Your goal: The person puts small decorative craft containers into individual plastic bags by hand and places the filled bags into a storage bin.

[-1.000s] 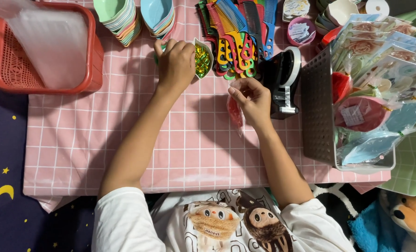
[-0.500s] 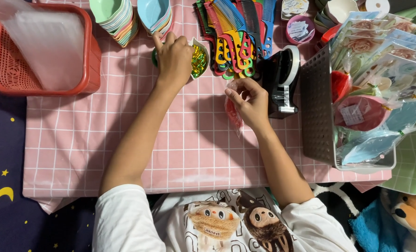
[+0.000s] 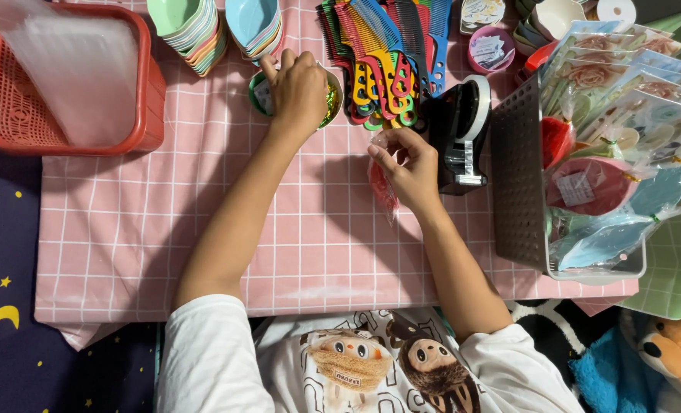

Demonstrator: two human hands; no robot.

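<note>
Green bowl [image 3: 331, 98] half-hidden under left hand [image 3: 298, 90]

Your left hand [image 3: 298, 90] lies over a small bowl [image 3: 331, 99] at the far middle of the tabletop [image 3: 164, 229]. Behind it stand two stacks of dishes [image 3: 191, 27], and to its left, at the far left corner, a basket [image 3: 145, 115] with clear bags [image 3: 80, 76] in it. A row of combs [image 3: 386, 53] lies just right of the bowl. Your right hand [image 3: 413, 168] holds a wrapped item [image 3: 382, 187] nearer you, with a tape dispenser [image 3: 463, 134] just to its right. Right of that, a tray [image 3: 516, 176] holds packaged goods [image 3: 608, 168].
</note>
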